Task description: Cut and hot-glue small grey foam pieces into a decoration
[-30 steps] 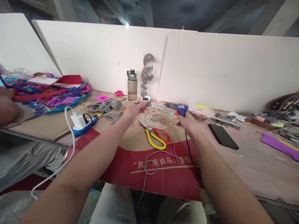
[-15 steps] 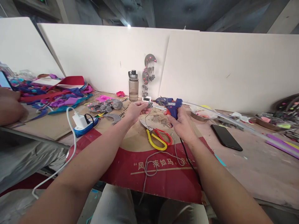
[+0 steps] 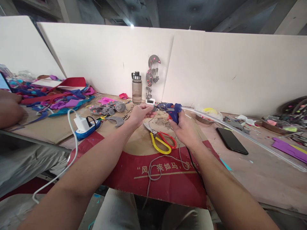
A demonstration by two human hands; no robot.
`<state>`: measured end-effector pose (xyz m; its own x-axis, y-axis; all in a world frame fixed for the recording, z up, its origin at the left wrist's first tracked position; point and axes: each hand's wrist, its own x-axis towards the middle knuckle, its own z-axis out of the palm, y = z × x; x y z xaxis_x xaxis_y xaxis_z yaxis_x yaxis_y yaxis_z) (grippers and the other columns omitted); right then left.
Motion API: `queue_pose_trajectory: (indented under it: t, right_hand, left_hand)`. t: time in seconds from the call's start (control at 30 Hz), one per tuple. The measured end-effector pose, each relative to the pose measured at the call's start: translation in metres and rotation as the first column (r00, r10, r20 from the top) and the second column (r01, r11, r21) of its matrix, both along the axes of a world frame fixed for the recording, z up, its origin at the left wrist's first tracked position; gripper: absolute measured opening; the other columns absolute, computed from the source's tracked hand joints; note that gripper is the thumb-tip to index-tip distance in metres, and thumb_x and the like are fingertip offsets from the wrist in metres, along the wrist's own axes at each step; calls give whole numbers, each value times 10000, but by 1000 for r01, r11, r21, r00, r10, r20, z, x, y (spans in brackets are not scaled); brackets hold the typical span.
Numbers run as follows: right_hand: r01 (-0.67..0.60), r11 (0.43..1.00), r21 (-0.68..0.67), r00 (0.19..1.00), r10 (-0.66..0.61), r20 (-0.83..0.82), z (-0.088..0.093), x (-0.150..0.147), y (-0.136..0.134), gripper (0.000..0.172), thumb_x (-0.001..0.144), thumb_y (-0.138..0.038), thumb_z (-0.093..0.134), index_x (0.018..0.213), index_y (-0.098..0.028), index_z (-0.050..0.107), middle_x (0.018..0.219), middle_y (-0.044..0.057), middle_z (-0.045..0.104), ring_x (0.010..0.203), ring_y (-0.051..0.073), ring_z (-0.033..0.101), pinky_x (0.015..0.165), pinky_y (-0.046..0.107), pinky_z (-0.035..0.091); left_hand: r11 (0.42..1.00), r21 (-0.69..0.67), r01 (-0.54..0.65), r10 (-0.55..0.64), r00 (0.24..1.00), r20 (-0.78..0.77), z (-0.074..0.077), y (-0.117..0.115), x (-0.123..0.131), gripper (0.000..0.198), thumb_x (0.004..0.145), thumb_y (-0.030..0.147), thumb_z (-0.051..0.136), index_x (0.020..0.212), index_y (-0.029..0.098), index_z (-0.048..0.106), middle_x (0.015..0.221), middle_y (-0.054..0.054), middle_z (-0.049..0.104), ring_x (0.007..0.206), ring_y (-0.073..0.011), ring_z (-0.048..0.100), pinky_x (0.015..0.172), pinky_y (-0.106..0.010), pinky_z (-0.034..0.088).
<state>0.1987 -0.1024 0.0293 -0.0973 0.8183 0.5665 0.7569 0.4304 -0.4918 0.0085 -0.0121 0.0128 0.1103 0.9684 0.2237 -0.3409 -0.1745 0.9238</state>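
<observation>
My right hand [image 3: 183,127] is wrapped round the handle of a blue hot glue gun [image 3: 174,111], and a long clear glue stick [image 3: 216,120] sticks out of its back. My left hand [image 3: 142,115] pinches a small grey felt piece [image 3: 154,109], mostly covered by the fingers. The gun's nozzle is at this piece; whether they touch I cannot tell. Grey cord [image 3: 155,179] hangs below the left fingers and lies in loops on the red and brown cardboard [image 3: 120,174]. Scissors [image 3: 163,142] with yellow and red handles lie below my hands.
A water bottle [image 3: 137,88] stands behind, beside a grey moon-shaped hanging ornament [image 3: 153,72]. Left are grey felt pieces [image 3: 107,108], a blue power strip [image 3: 88,131] and coloured felt scraps [image 3: 64,99]. A black phone [image 3: 232,141] lies right. Another person's arm [image 3: 11,108] rests far left.
My right hand has moved the glue gun left, bringing its nozzle up to the grey piece. The glue stick's far end has swung lower. My left hand has stayed nearly still.
</observation>
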Motion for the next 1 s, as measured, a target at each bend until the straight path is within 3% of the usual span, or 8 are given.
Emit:
queue_pose_trajectory:
  t: [0.33,0.73,1.0]
  right_hand:
    - [10,1000,1,999,-10,31,1,-1,-2,348,881,-348,484,1184,-183,523,1098,149,673,916,302,633,837,453,466]
    - [-23,999,30,1000,22,6,-4,-1,4,373,882,-344,468,1209,-170,508,1167,172,645,1033,326,611,899,492,453]
    - [-51,995,81,989,61,-132,-14,4,14,377,863,-347,497,1210,-203,513,1049,112,677,927,268,631,838,435,488]
  left_hand:
    - [1000,-6,-10,10,999,-31,0,-2,1,165,723,190,754,772,90,633,677,-27,648,644,-143,683,592,-241,535]
    - [1000,0,-12,12,1000,-22,-1,1,0,131,746,175,724,781,93,628,680,-23,645,634,-135,685,553,-208,521]
    - [999,-30,-26,25,999,-24,0,2,-1,102,781,167,690,753,91,627,654,-25,644,640,-123,681,560,-201,514]
